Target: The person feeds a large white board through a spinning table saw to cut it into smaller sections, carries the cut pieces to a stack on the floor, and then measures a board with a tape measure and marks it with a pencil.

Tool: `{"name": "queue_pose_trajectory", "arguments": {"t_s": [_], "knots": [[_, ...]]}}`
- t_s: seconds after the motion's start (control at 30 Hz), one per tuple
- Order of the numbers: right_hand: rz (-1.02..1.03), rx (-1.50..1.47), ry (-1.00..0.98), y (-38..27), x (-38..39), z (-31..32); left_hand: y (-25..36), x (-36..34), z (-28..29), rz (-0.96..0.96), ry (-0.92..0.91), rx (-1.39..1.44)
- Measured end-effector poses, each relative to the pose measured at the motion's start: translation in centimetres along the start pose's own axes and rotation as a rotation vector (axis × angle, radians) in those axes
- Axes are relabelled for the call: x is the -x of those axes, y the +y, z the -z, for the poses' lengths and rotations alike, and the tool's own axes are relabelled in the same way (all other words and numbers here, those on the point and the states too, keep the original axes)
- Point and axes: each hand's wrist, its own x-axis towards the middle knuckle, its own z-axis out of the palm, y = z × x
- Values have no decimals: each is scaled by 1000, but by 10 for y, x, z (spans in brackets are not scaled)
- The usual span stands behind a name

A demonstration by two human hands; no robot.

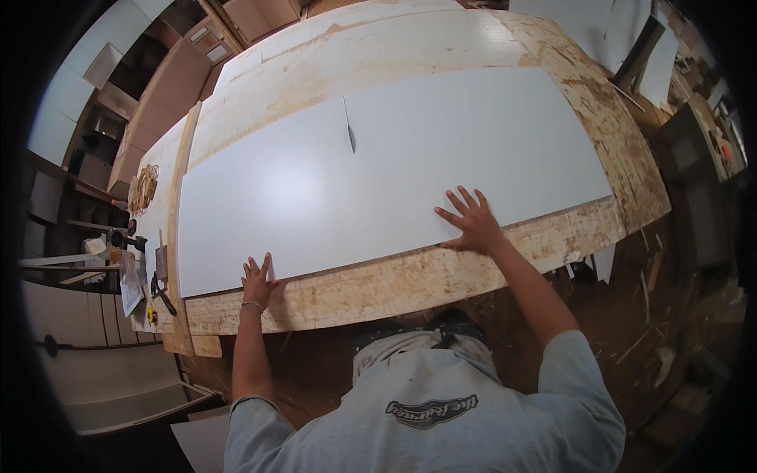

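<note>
A long white board (410, 158) lies flat on a worn, stained wooden bench (639, 189). My left hand (259, 281) rests on the board's near edge toward its left end, fingers spread, with the thumb at the edge. Farther right, my right hand (471, 222) presses on the same board with fingers spread, close to its near edge. Beyond and between them, a thin dark sliver (351, 138), apparently a saw blade, shows through the board at the end of a narrow line running toward the far side.
At the bench's left are a wooden strip (187, 142), a coiled cord (144, 189), a yellow tape measure (151, 315) and assorted tools. Cabinets (158, 134) stand behind on the left; panels and offcuts (654, 55) lean at right. Wood scraps litter the floor (631, 331).
</note>
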Motion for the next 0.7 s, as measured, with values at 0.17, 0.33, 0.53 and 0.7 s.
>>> {"name": "queue_pose_trajectory", "arguments": {"t_s": [0.17,0.33,0.53,0.7], "knots": [[-38,-27,-62,-2,-10,1,-4,-11,3,1,-7,-28],[-97,-14,-121,-12,-10,6,1,-12,11,14,-27,-22],[-84,-2,-115,-12,-12,6,34,-12,3,-144,149,63],[-62,19,-97,-11,-10,4,58,-14,12,-239,192,-19]]}}
